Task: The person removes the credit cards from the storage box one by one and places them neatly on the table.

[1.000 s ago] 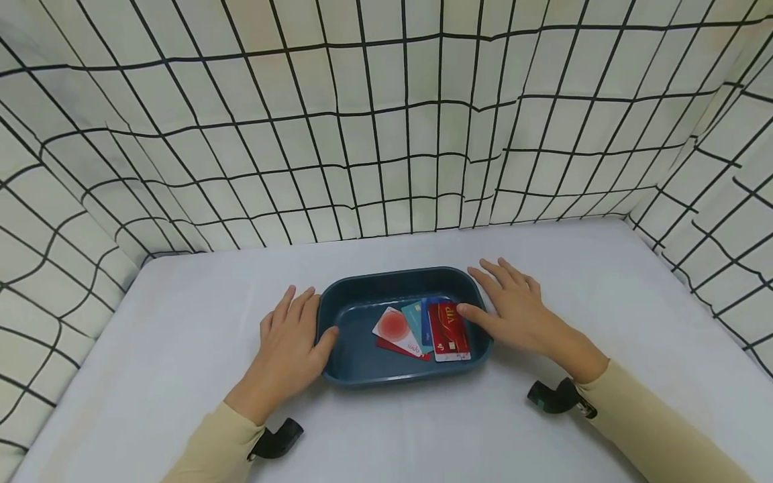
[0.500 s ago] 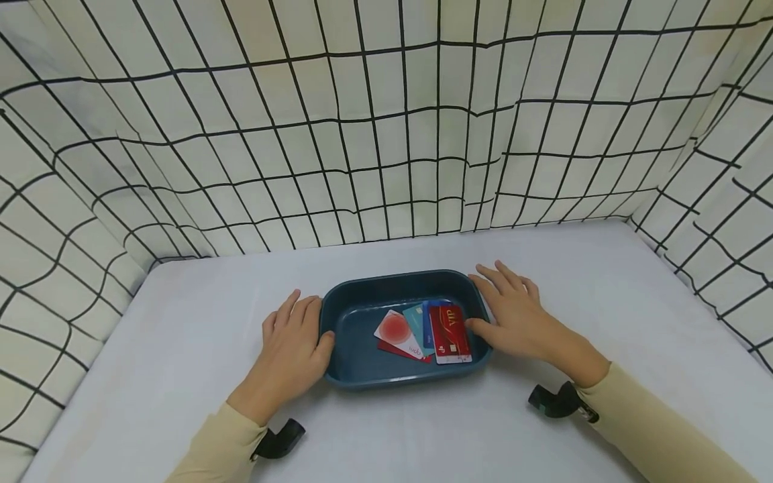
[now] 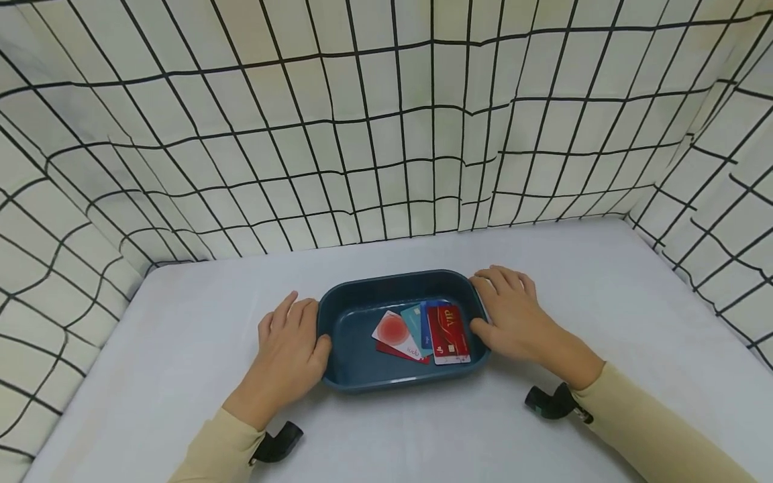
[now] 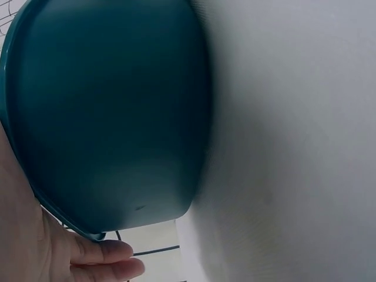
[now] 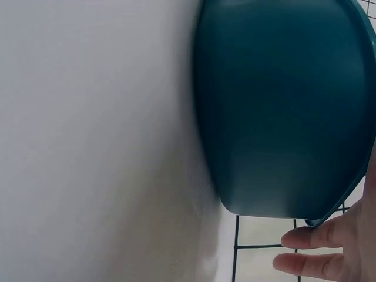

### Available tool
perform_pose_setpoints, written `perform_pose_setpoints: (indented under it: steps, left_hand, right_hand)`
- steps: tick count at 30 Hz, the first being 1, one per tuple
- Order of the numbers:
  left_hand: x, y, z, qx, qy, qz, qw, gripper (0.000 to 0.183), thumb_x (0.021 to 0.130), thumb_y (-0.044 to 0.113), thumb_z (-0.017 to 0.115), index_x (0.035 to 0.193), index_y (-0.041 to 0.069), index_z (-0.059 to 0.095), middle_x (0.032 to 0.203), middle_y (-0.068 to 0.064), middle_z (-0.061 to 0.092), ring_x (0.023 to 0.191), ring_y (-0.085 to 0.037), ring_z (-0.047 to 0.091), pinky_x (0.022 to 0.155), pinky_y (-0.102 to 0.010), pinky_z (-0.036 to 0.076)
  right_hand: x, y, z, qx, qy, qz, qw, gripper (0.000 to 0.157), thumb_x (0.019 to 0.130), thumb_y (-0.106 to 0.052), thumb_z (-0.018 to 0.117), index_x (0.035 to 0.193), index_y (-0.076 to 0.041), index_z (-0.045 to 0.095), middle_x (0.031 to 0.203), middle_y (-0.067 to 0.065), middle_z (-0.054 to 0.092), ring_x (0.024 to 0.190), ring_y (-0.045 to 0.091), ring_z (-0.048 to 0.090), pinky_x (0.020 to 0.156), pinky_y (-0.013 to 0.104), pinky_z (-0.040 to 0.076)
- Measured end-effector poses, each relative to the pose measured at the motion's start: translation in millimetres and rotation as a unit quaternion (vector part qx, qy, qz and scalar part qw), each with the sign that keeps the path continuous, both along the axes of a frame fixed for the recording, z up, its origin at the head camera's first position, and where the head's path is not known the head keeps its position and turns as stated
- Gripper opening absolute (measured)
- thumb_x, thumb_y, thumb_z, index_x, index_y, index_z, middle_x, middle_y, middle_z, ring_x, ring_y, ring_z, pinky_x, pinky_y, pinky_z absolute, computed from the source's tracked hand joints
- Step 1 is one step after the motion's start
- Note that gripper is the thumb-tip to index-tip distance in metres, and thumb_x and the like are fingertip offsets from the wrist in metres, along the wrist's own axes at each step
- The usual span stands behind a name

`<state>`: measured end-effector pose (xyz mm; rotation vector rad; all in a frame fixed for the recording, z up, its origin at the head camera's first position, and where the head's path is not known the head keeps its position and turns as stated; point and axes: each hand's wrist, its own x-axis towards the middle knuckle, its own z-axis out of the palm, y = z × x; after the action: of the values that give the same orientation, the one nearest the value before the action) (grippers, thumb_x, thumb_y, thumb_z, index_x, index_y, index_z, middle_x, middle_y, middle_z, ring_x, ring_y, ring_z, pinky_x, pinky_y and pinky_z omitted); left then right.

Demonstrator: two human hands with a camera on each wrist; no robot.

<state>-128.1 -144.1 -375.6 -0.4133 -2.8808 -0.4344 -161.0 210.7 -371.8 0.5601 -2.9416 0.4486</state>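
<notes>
A dark teal plastic tray [image 3: 353,362] stands on the white surface in the head view. Several overlapping cards lie in its right half: a red VIP card [image 3: 448,335] on top, a blue card [image 3: 426,332], a light teal card [image 3: 413,318], a white card with a red circle [image 3: 394,327] and a red card [image 3: 386,347] mostly hidden under it. My left hand [image 3: 286,355] grips the tray's left end, thumb at the rim, fingers along the outside. My right hand [image 3: 516,322] grips the right end likewise. Both wrist views show the tray's outer wall [image 4: 117,117] beside fingers [image 5: 311,238].
A white cloth-covered table [image 3: 398,436] lies under the tray. Behind it and at both sides rise pale walls with a black grid pattern [image 3: 386,161]. A black curved wrist camera [image 3: 278,443] sits at the left cuff, another camera [image 3: 551,401] at the right.
My right thumb has drawn back from over the red VIP card to the tray's right rim, and the right fingers have closed in. My left thumb has also pulled back to the rim.
</notes>
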Motion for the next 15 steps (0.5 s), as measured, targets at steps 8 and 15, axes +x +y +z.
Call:
perform_pose_setpoints:
  steps: [8, 15]
  left_hand:
    - [-0.5, 2.0, 0.0, -0.007, 0.002, -0.012, 0.9999, 0.045, 0.097, 0.017, 0.043, 0.133, -0.009, 0.049, 0.135, -0.024, 0.054, 0.147, -0.043, 0.031, 0.113, -0.063, 0.025]
    - [-2.4, 0.0, 3.1, -0.018, 0.014, -0.019, 0.9996, 0.039, 0.095, 0.016, 0.041, 0.124, -0.008, 0.051, 0.127, -0.024, 0.054, 0.140, -0.043, 0.035, 0.110, -0.062, 0.027]
  right_hand:
    - [-0.4, 4.2, -6.2, -0.003, -0.009, 0.009, 1.000, 0.059, 0.090, -0.028, 0.056, 0.141, 0.000, 0.050, 0.138, 0.018, 0.057, 0.137, 0.041, 0.041, 0.116, 0.069, 0.025]
    - [-4.3, 2.5, -5.0, 0.005, -0.007, 0.013, 1.000, 0.056, 0.090, -0.030, 0.054, 0.137, -0.002, 0.050, 0.132, 0.017, 0.057, 0.133, 0.040, 0.041, 0.115, 0.068, 0.025]
